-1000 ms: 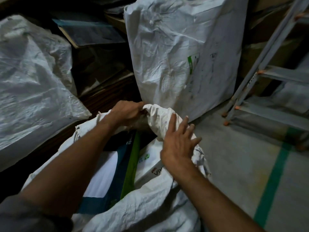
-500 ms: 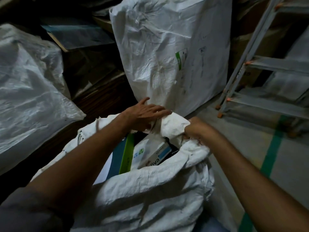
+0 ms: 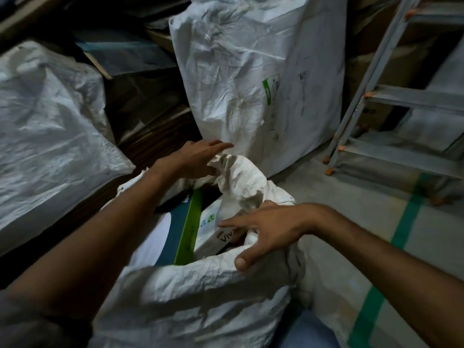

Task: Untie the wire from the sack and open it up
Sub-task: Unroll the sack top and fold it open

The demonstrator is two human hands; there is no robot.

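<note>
Left hand (image 3: 198,159): fingers extended and loose, palm resting on the bunched neck (image 3: 238,177) of the sack; no closed grasp visible.
Right hand (image 3: 266,229): fingers spread, thumb pressing the near rim (image 3: 200,272) of the sack mouth, fingertips reaching into the opening; not clenched.
Sack (image 3: 188,305): directly under and between both hands, mouth already gaping on the near side, body extending toward the wearer.
Wire: not visible; whether it remains in the twisted neck beside the left hand cannot be told.
Sack material: judged to be woven plastic fabric: light, limp, crinkly, somewhat slick. It creases and holds folds, and likely slips under a flat palm.
Recommended hold: pinch the rim fabric at two opposite points, one at the neck by the left hand, one at the near rim under the right thumb, then spread apart.
Load: judged stiff and fairly heavy; the sack should stay put when the rim is pulled.
Contents: a dark blue and green box (image 3: 185,232) and a white box (image 3: 221,232) just below the right fingertips.
Legible writing: "Viva" on the white box; the lettering on the blue box is too small to read.
Beyond the left hand: a second sack (image 3: 251,71), upright, with a green mark and illegible print.
Right of the hands: a ladder (image 3: 376,96), well apart.
</note>
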